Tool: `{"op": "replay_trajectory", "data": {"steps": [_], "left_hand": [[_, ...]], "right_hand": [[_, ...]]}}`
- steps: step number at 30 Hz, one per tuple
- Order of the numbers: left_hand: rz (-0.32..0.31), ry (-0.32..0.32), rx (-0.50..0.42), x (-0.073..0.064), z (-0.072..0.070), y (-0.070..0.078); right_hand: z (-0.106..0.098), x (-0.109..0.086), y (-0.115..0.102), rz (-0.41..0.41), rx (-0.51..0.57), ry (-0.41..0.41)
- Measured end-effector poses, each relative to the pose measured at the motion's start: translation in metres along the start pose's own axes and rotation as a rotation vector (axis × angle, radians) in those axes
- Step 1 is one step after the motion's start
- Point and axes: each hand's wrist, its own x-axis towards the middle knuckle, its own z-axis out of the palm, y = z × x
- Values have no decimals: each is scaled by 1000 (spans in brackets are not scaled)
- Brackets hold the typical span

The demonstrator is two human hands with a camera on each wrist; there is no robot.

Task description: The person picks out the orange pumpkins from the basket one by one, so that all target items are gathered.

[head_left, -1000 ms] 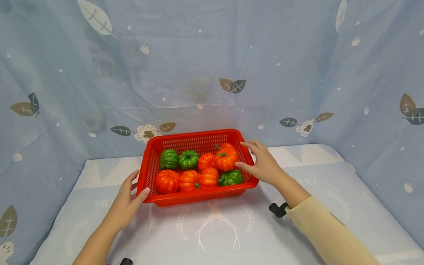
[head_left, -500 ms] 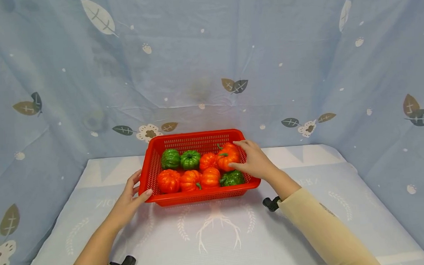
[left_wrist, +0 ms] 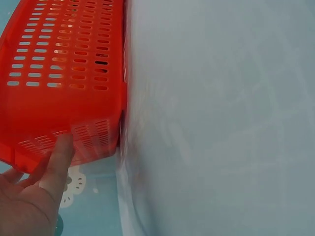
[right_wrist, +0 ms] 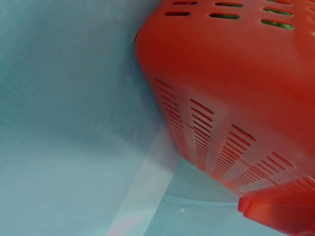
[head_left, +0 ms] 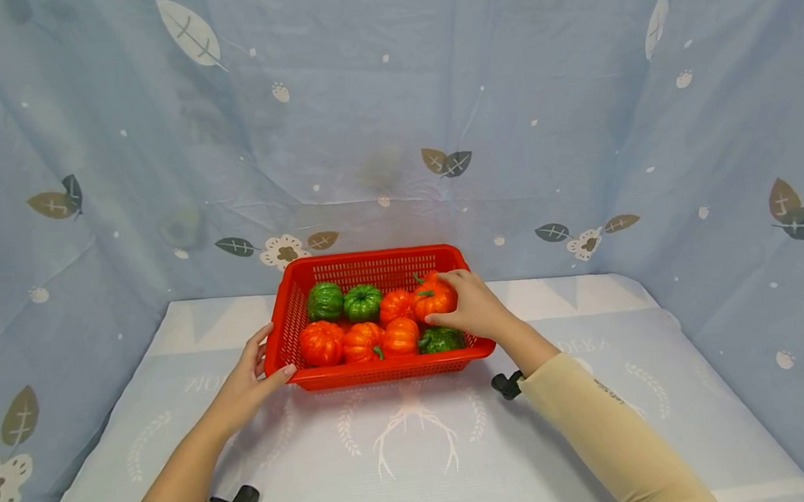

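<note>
A red plastic basket (head_left: 382, 373) with slotted walls stands on the table and holds several small pumpkins, some orange, some green. My left hand (head_left: 249, 388) holds the basket's left end, thumb over the near corner and fingers behind the rim. In the left wrist view, that hand (left_wrist: 37, 199) touches the basket's end wall. My right hand (head_left: 474, 304) reaches over the right rim and grips an orange pumpkin (head_left: 432, 302), thumb on the near side, fingers on the far side. Only the basket's outside shows in the right wrist view; the right hand is out of that frame.
Beside the gripped pumpkin lie another orange pumpkin (head_left: 396, 306), a green pumpkin (head_left: 443, 339) on the near side, and one more orange pumpkin partly hidden behind it. A blue patterned curtain (head_left: 338, 131) hangs behind and beside the pale tablecloth (head_left: 418, 483).
My right hand has moved left from the basket's right rim, over it, and closed around the orange pumpkin. My left hand has stayed at the basket's left end.
</note>
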Motion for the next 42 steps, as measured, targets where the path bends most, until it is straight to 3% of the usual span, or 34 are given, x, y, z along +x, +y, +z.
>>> {"op": "replay_trajectory", "data": {"steps": [17,25,34,42], "left_hand": [[-11,0,-23,-3,-1,1],[-25,8,-11,0,1,-2],[-26,18,-12,0,0,-4],[7,-3,-44,0,-2,-3]], "right_hand": [[2,3,2,-26,-15,3],[-1,0,3,-3,40,29],[-23,-16,-8,0,89,89],[-43,-42,-8,6,184,183]]}}
